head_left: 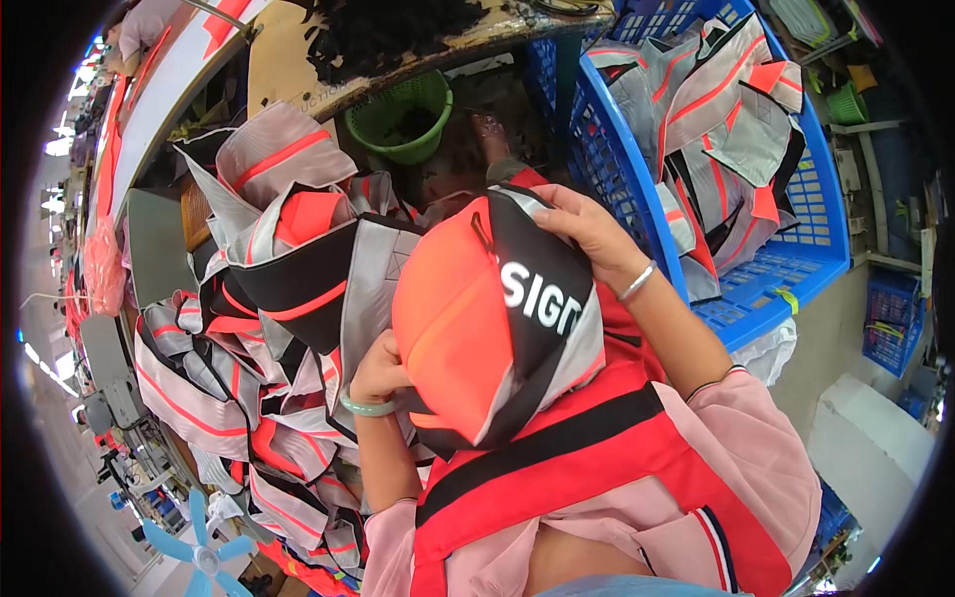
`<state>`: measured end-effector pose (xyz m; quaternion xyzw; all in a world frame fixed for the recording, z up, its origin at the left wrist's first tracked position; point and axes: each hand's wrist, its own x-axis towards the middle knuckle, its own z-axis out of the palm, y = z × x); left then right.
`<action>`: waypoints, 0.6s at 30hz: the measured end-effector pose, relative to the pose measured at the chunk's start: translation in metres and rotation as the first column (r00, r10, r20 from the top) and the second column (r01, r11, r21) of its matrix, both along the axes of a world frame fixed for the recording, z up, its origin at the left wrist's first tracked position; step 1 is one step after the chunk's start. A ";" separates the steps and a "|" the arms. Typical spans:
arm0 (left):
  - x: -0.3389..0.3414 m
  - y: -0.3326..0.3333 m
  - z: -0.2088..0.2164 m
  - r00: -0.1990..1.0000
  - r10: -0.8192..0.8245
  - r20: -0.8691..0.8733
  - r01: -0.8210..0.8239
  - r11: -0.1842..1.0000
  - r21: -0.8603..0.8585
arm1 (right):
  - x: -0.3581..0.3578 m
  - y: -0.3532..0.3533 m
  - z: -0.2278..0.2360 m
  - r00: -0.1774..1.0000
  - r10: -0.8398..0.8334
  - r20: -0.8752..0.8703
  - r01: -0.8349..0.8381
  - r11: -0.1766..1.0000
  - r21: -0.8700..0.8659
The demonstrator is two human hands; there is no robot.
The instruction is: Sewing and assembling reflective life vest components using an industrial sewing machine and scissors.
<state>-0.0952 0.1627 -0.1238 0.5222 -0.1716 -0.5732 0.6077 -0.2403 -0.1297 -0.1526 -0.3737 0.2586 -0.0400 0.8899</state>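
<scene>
A sewn fabric piece [453, 318] in bright coral, black and grey, with white lettering on its black band, bulges up over my lap. My left hand [381, 370] grips its left edge, thumb on the near side, with the other fingers mostly hidden. At the upper right edge, my right hand [589, 231] has its fingers closed on the same piece. Just left of it lies a big heap of similar grey, black and coral pieces [288, 274], touching or close to my left forearm.
To the right stands a blue plastic basket [625, 164] with more such pieces [731, 109]. A green basket [403, 129] sits under the table [288, 60], which carries black scraps [378, 40]. A light blue fan [206, 559] shows at lower left.
</scene>
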 end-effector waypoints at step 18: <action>0.037 -0.138 0.045 0.561 -0.112 0.820 0.424 0.890 -0.168 | 0.016 0.009 0.058 0.838 0.544 -0.047 -0.349 0.467 -0.813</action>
